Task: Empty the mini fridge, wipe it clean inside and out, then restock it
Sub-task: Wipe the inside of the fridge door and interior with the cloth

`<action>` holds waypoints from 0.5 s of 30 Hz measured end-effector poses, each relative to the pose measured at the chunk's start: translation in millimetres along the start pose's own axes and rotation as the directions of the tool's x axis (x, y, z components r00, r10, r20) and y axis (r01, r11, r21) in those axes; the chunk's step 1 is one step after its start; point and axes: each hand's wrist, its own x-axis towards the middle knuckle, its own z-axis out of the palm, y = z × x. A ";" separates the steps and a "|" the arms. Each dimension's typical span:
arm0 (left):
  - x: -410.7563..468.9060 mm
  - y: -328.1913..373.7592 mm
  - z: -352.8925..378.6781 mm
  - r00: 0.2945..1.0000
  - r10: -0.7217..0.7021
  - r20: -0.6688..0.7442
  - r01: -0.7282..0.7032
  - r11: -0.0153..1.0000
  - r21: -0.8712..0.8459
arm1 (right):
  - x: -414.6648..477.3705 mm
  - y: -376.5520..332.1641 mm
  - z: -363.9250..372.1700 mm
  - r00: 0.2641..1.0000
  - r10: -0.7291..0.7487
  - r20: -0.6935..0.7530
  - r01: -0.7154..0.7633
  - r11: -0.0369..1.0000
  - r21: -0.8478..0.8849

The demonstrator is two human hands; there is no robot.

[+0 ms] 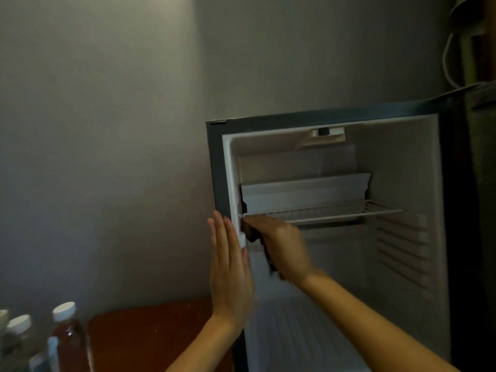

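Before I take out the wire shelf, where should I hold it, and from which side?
Probably by the front rail of the wire shelf, right of its middle, reaching straight in from the open front. The rail runs bare across the opening; the right hand with a dark cloth crowds its left end.

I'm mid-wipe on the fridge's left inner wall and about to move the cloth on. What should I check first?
1. Mini fridge emptied: ok, nothing shows on the wire shelf or the floor inside.
2. Bottles out of the way: ok, they stand outside at lower left.
3. Right hand grip on the dark cloth: ok, the cloth is against the left inner wall under the shelf.
4. Left hand bracing: ok, flat on the fridge's outer left edge.
5. Shelf's left end seated: cannot tell, the right hand hides it.
6. Wall clean: cannot tell, too dim.
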 end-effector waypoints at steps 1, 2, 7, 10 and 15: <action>1.5 0.4 -4.3 0.999 0.046 0.027 -0.045 0.999 -0.017 | 3.0 -7.0 -3.1 0.990 0.114 -0.081 -0.101 0.985 0.143; 6.6 0.4 -8.5 0.996 0.085 0.037 -0.084 0.996 -0.035 | 7.6 -17.7 -2.8 0.942 0.304 -0.144 -0.233 0.898 0.373; 77.8 3.7 -19.4 0.997 0.071 -0.015 -0.072 0.978 -0.198 | 40.2 -75.5 7.7 0.829 0.537 0.155 -0.335 0.256 0.907; 105.3 8.0 -15.1 0.989 0.135 -0.056 -0.143 0.968 -0.207 | 74.2 -53.9 12.9 0.846 0.511 0.156 -0.300 0.213 0.930; 103.6 5.3 -7.5 0.987 0.126 -0.102 -0.140 0.981 -0.135 | 124.7 -26.8 25.7 0.738 0.619 0.268 -0.440 0.140 0.887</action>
